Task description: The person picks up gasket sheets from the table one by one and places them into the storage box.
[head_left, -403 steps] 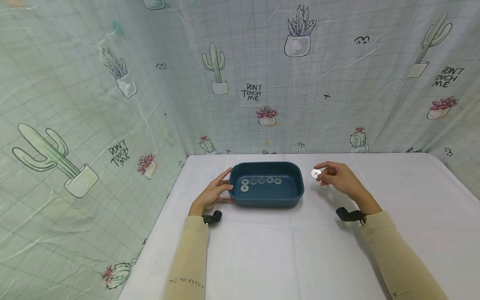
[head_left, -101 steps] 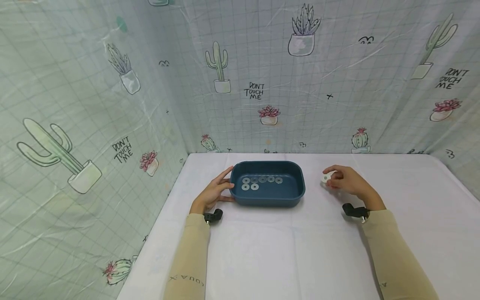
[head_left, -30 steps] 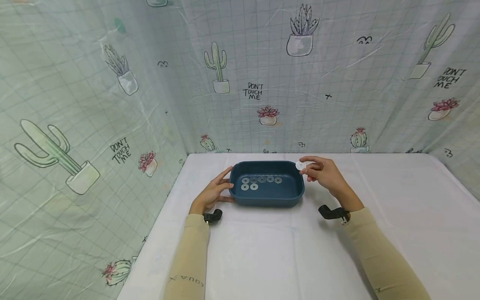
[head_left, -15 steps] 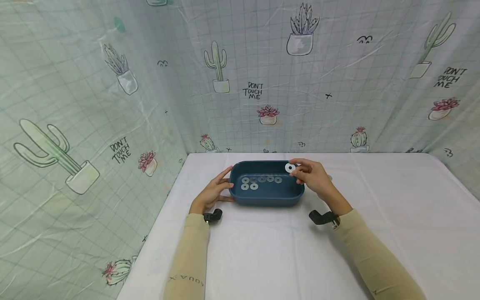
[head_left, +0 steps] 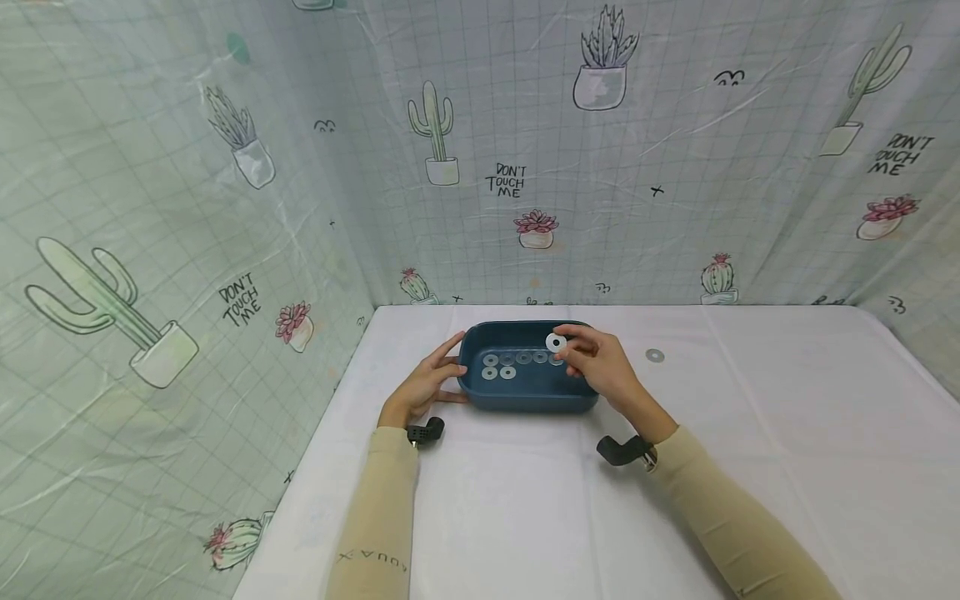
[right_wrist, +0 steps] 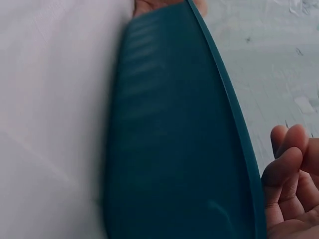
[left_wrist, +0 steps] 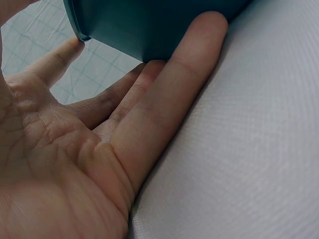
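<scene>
A dark blue rectangular box (head_left: 540, 403) stands on the white-covered table. Inside it several flat metal washers lie in a long back row, with two more in front at the left, including a washer (head_left: 507, 372). My right hand (head_left: 600, 362) pinches another washer (head_left: 556, 342) between thumb and forefinger, over the right part of the box. That hand partly covers the row's rightmost washer. At the box's left end, my left hand (head_left: 426, 390) touches wall and rim with extended, spread fingers; the left wrist view shows one straight finger (left_wrist: 169, 104) along the box's side.
One loose washer (head_left: 655, 355) lies on the table (head_left: 510, 508) to the right of the box. Behind and to the left hangs a curtain (head_left: 480, 242) printed with cacti. Each wrist wears a small black camera.
The right hand has carried its washer leftward from beside the box to above its interior, uncovering a loose washer on the table. Since the oldest frame, one more washer lies inside. The left hand stays put.
</scene>
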The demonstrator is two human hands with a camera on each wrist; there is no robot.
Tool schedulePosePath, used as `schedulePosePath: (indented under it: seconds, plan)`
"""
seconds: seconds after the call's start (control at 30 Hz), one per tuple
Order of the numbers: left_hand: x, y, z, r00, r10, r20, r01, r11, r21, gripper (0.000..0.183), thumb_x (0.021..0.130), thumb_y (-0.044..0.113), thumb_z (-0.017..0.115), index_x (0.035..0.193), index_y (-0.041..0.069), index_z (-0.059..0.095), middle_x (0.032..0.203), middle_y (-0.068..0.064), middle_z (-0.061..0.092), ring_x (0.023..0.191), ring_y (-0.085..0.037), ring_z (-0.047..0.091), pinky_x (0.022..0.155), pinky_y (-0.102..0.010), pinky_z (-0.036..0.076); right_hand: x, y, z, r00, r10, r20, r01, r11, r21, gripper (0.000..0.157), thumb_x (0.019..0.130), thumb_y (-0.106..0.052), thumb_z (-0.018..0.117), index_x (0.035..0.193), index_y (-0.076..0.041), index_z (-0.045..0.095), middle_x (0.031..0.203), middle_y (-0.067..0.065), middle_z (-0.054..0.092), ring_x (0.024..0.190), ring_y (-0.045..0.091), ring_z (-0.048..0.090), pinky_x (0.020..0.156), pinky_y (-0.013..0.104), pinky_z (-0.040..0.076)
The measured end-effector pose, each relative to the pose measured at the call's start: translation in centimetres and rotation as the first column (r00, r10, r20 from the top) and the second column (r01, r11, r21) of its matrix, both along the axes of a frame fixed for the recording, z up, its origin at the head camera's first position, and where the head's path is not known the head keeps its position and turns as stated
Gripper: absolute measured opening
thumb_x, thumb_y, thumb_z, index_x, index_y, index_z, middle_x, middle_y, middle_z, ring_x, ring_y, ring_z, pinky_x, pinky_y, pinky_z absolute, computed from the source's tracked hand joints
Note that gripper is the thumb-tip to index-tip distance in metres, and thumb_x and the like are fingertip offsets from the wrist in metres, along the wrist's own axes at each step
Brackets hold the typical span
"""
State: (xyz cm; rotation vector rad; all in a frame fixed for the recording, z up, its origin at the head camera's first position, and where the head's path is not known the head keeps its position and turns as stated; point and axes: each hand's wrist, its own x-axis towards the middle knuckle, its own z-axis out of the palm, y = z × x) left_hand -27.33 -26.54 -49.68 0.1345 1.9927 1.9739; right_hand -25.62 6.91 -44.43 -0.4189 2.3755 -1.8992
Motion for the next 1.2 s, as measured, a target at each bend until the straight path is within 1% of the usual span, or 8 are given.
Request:
schedulePosePath:
  seconds: [0.13,0.2,0.3,0.47,0.8,0.93,1.1,1.2]
  plan:
    - [0.1,0.0,0.1,1.000,-0.002,-0.003,0.002,1.000,0.002,0.071,0.100,0.012,0.062,0.157,0.046,0.036,0.158,-0.019,0.037,0.137,-0.041,0.049,0.089,-0.060,0.060,0.4,-0.8,-0.2,0.999,0.013,-0.031,-0.013,1.000,-0.009,0.037,0.101,-0.010,0.063,0.138,-0.010,0.062,0.106,0.022,0.072,0.076,0.023,0.068,0.072,0.032,0.060]
    - [0.1,0.0,0.0,1.000,-0.003,-0.006,0.003,1.000,0.004,0.071,0.100,0.012,0.062,0.158,0.045,0.035,0.158,-0.019,0.037,0.137,-0.040,0.049,0.088,-0.060,0.060,0.5,-1.1,-0.4,0.999,0.019,-0.045,-0.020,1.000,-0.015,0.038,0.101,-0.009,0.063,0.139,-0.009,0.062,0.108,0.025,0.071,0.076,0.022,0.069,0.070,0.029,0.060]
    - [0.1,0.0,0.0,1.000,-0.004,-0.008,0.004,1.000,0.003,0.073,0.100,0.013,0.062,0.159,0.043,0.032,0.157,-0.019,0.038,0.136,-0.038,0.050,0.088,-0.059,0.060,0.5,-1.5,-0.6,0.998,0.034,-0.057,-0.036,0.999,-0.037,0.038,0.100,-0.007,0.064,0.138,-0.007,0.062,0.106,0.026,0.071,0.075,0.021,0.069,0.067,0.025,0.059]
    - [0.0,0.0,-0.1,1.000,0.003,0.000,-0.003,1.000,-0.004,0.072,0.100,0.014,0.063,0.157,0.047,0.035,0.156,-0.018,0.038,0.136,-0.037,0.050,0.088,-0.058,0.061,0.5,-2.0,-0.9,0.995,0.062,-0.072,-0.065,0.997,-0.051,0.039,0.100,-0.005,0.064,0.139,-0.004,0.061,0.103,0.024,0.071,0.072,0.023,0.068,0.062,0.021,0.056]
    - [0.0,-0.1,-0.1,1.000,-0.005,-0.004,0.005,1.000,-0.011,0.074,0.100,0.014,0.063,0.160,0.043,0.031,0.159,-0.018,0.036,0.138,-0.038,0.048,0.088,-0.058,0.061,-0.5,-2.9,-0.9,0.996,0.074,-0.039,-0.073,0.997,0.033,0.039,0.100,-0.008,0.064,0.139,-0.007,0.061,0.103,0.020,0.072,0.067,0.013,0.063,0.064,0.022,0.056]
    - [0.0,0.0,-0.2,1.000,0.004,-0.001,-0.004,1.000,-0.010,0.072,0.100,0.014,0.063,0.158,0.045,0.034,0.158,-0.017,0.037,0.138,-0.038,0.048,0.088,-0.059,0.061,-1.2,-3.4,-1.1,0.997,0.067,-0.028,-0.065,0.997,0.043,0.040,0.100,-0.007,0.065,0.139,-0.006,0.061,0.102,0.019,0.072,0.070,0.017,0.065,0.065,0.024,0.056]
    - [0.0,0.0,-0.2,1.000,0.003,-0.001,-0.003,1.000,-0.004,0.070,0.100,0.013,0.062,0.155,0.048,0.037,0.158,-0.017,0.037,0.138,-0.038,0.048,0.088,-0.058,0.061,-2.0,-3.9,-1.4,0.999,0.048,0.000,-0.048,0.996,0.071,0.039,0.100,-0.007,0.064,0.139,-0.007,0.061,0.104,0.023,0.071,0.078,0.032,0.066,0.066,0.030,0.055]
    - [0.0,-0.1,-0.2,1.000,0.002,0.000,-0.002,1.000,0.002,0.070,0.101,0.012,0.062,0.155,0.048,0.037,0.157,-0.018,0.038,0.138,-0.038,0.048,0.088,-0.059,0.060,-2.4,-4.1,-1.3,0.999,0.045,0.026,-0.047,0.994,0.095,0.037,0.100,-0.009,0.064,0.137,-0.009,0.064,0.106,0.025,0.072,0.079,0.032,0.066,0.067,0.031,0.055]
